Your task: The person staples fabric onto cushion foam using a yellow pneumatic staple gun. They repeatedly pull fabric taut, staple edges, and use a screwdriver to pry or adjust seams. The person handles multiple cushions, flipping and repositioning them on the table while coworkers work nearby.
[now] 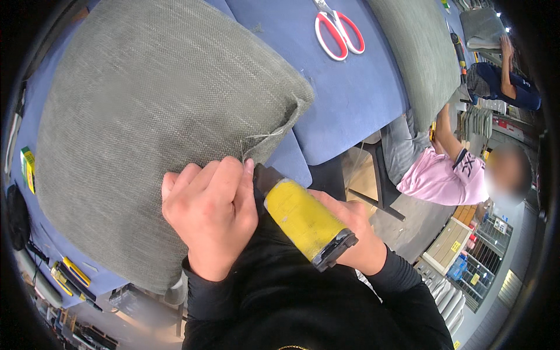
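Pinching the lower edge of a grey-green cushion (151, 128), the left hand (207, 216) has its fingers curled tight over the coarse woven cover near the corner seam. Cushion: large, plump, rounded square, basket-weave texture; loose pale threads stick out at its right corner, where the fabric flap is frayed. It lies on a blue cloth-covered table (350, 87), overhanging the near edge toward the person.

Right hand (356, 233) wrapped closed around a yellow-bodied tool (303, 221): smooth cylindrical barrel, black at both ends, with the dark nose set against the cushion edge just beside the left thumb. The tip itself is hidden behind the left hand; cannot tell what it contacts.

Red-handled scissors (339, 32) lie on the table well beyond the cushion, blades cut off by the upper border. A second grey cushion (420, 52) is partly cropped at top right. A seated person in a pink top (440, 178) is on the right. Small yellow and black items at the lower left rim are too distorted to identify.
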